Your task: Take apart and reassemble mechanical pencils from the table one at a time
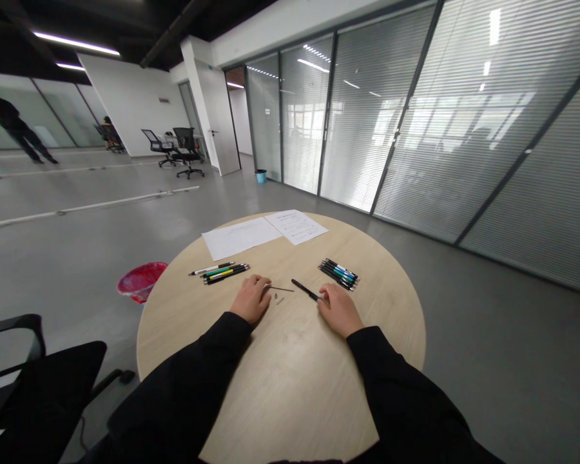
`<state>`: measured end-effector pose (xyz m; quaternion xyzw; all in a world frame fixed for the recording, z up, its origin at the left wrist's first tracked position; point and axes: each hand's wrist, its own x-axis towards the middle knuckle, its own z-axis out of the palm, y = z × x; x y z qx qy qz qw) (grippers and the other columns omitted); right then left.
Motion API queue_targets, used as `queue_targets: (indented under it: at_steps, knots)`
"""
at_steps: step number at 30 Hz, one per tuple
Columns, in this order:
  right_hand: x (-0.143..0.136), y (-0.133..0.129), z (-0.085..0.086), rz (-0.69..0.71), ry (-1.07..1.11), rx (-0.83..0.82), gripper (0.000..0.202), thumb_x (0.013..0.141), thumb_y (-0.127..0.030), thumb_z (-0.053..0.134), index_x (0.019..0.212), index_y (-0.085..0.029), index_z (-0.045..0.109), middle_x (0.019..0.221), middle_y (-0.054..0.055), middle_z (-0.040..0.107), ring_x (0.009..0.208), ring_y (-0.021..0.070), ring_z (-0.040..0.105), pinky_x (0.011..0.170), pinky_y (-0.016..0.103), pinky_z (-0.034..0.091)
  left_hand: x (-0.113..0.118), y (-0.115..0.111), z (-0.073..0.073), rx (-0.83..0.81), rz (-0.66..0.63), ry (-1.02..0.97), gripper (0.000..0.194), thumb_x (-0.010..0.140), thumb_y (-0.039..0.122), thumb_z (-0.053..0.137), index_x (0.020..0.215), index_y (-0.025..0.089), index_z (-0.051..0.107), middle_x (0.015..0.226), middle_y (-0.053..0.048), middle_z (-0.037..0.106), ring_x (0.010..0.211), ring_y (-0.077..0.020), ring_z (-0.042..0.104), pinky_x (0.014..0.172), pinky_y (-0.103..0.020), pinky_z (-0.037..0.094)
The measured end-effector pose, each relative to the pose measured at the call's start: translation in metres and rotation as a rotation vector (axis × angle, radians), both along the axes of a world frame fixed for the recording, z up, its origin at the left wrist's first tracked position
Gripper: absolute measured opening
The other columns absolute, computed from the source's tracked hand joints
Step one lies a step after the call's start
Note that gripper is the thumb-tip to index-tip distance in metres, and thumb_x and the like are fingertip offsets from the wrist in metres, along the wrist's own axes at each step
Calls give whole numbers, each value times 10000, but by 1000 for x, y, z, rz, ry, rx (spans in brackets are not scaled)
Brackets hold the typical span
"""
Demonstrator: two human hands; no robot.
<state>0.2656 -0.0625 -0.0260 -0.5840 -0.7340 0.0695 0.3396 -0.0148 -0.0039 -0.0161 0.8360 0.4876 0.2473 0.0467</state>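
Observation:
On the round wooden table (290,386), my left hand (252,299) rests with curled fingers, its fingertips at one end of a thin dark pen refill (282,289). Just right of those fingers lie a tiny pen tip (276,296) and what looks like a small spring (280,301). My right hand (339,308) pinches the near end of a black pen barrel (303,289), which points up and left, flat or nearly flat to the tabletop. Each thumb is partly hidden.
Several pens lie in a left group (221,274) and a right group (339,274). Two paper sheets (241,237) (297,226) are at the far edge. A red-lined bin (142,281) and a black chair (43,380) stand left. A person (14,119) is far off.

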Motion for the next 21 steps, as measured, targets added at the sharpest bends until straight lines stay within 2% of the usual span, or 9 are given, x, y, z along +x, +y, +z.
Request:
queue_targets:
  at_steps: [3, 8, 15, 21]
  knots:
    - [4, 5, -6, -6, 114, 25, 139, 830, -161, 519, 928, -181, 615, 858, 53, 623, 807, 197, 564, 767, 308, 440, -1, -2, -2, 19, 36, 11, 332, 816, 112, 518, 1130, 179, 605, 1116, -116, 547, 1048, -277, 504, 967, -453, 449]
    - [10, 11, -11, -34, 267, -9, 149, 826, -181, 489, 828, -189, 639, 844, 42, 658, 792, 190, 596, 753, 306, 453, 1, -4, -1, 19, 47, 33, 341, 804, 85, 500, 1116, 177, 604, 1113, -118, 543, 1044, -277, 501, 972, -453, 447]
    - [12, 12, -11, -33, 253, -42, 151, 823, -184, 502, 818, -195, 652, 832, 36, 668, 770, 186, 602, 727, 299, 450, 0, -5, 2, 28, 77, 70, 329, 832, 136, 520, 1148, 185, 594, 1162, -120, 546, 1048, -287, 508, 974, -458, 442]
    - [10, 11, -12, -18, 153, -15, 144, 839, -160, 515, 838, -190, 656, 840, 43, 641, 784, 186, 578, 749, 299, 439, 2, -6, 5, 46, 101, 143, 269, 876, 198, 529, 1129, 209, 620, 1203, -117, 568, 1037, -289, 513, 947, -448, 439]
